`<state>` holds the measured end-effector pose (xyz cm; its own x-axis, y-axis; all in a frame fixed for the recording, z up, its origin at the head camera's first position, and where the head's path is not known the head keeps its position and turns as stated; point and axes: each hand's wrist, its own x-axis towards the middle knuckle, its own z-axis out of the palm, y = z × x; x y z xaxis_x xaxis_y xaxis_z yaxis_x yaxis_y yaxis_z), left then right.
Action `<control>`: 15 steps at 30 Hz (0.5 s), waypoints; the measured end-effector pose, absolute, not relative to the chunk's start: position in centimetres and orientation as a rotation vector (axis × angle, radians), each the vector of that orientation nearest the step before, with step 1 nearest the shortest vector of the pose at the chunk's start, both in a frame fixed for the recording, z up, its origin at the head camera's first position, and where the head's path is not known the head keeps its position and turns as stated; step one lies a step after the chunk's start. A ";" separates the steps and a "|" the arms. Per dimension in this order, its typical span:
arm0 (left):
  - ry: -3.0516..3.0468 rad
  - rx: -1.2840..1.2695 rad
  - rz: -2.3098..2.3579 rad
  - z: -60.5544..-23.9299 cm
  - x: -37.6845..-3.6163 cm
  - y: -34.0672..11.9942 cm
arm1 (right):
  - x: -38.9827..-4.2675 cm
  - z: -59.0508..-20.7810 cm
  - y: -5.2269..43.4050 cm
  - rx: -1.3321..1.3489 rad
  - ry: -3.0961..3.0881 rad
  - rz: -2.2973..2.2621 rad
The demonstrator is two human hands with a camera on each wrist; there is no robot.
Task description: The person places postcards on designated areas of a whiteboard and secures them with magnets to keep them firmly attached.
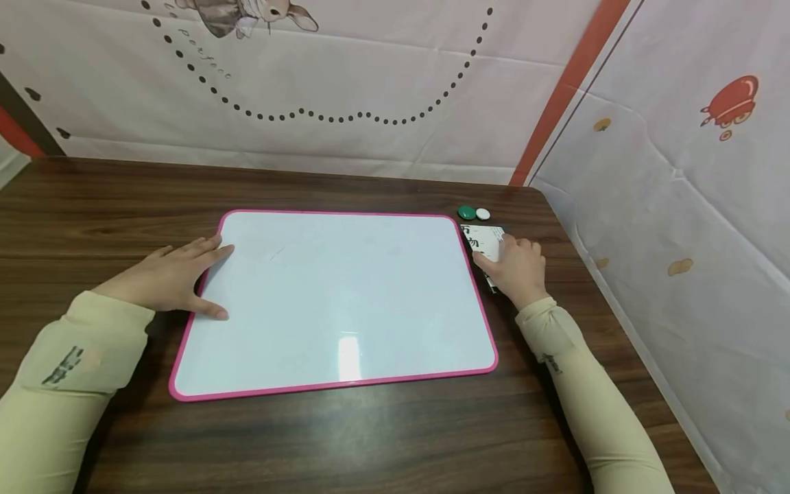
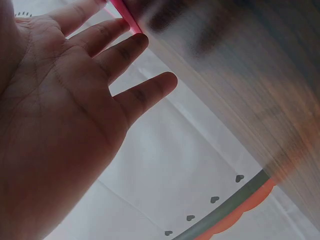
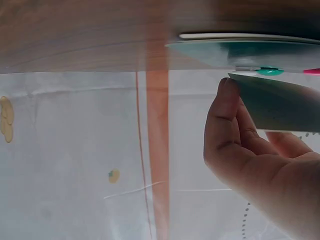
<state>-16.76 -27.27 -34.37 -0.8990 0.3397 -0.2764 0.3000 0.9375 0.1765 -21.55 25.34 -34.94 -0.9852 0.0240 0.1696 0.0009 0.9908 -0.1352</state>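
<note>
A whiteboard [image 1: 333, 295] with a pink rim lies flat on the table. My left hand [image 1: 179, 274] rests at its left edge, fingers spread and fairly straight, thumb and fingertips over the rim. Beyond the board's right edge, my right hand [image 1: 518, 267] pinches a white card [image 1: 484, 240] with black characters. In the right wrist view the held card [image 3: 280, 105] shows a dark greenish side and stands apart from at least one other card [image 3: 215, 50] lying on the table. The left wrist view shows the left palm [image 2: 55, 120] and straight fingers beside the pink rim.
A green round magnet-like disc [image 1: 466, 213] and a white one [image 1: 483, 214] lie side by side behind the cards. The dark wooden table [image 1: 370, 439] meets a printed cloth [image 1: 370, 75] at the back and another cloth [image 1: 666, 178] on the right.
</note>
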 end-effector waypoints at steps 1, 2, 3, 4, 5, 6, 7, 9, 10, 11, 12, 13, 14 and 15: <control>2.786 0.469 0.190 -34.4 -16.8 -27.3 | -21.5 -34.9 25.2 -0.020 -2.973 0.202; 2.784 0.465 0.195 -34.4 -16.8 -27.3 | -21.5 -34.8 25.1 -0.022 -2.983 0.202; 2.785 0.467 0.195 -34.4 -16.8 -27.3 | -21.4 -34.7 25.0 -0.025 -2.991 0.200; 2.786 0.468 0.195 -34.4 -16.8 -27.3 | -21.4 -34.7 24.9 -0.030 -2.996 0.199; 2.786 0.467 0.195 -34.4 -16.8 -27.3 | -21.4 -34.7 24.9 -0.037 -3.002 0.196; 2.787 0.466 0.193 -34.4 -16.8 -27.3 | -21.4 -34.6 24.8 -0.042 -3.005 0.197; 2.787 0.466 0.191 -34.4 -16.8 -27.3 | -21.3 -34.6 24.7 -0.047 -3.007 0.199; 2.791 0.469 0.186 -34.4 -16.8 -27.3 | -21.3 -34.6 24.6 -0.051 -3.008 0.204; 2.791 0.467 0.187 -34.3 -16.8 -27.3 | -21.2 -34.6 24.6 -0.053 -3.009 0.207; 2.790 0.465 0.190 -34.3 -16.8 -27.3 | -21.2 -34.6 24.5 -0.054 -3.010 0.207; 2.793 0.467 0.188 -34.3 -16.8 -27.3 | -21.2 -34.6 24.4 -0.055 -3.011 0.208; 2.793 0.467 0.191 -34.3 -16.8 -27.3 | -21.2 -34.7 24.3 -0.053 -3.011 0.209; 2.796 0.470 0.192 -34.4 -16.8 -27.3 | -21.1 -34.7 24.2 -0.049 -3.011 0.206; 2.795 0.470 0.193 -34.4 -16.8 -27.3 | -21.1 -34.6 24.1 -0.045 -3.012 0.203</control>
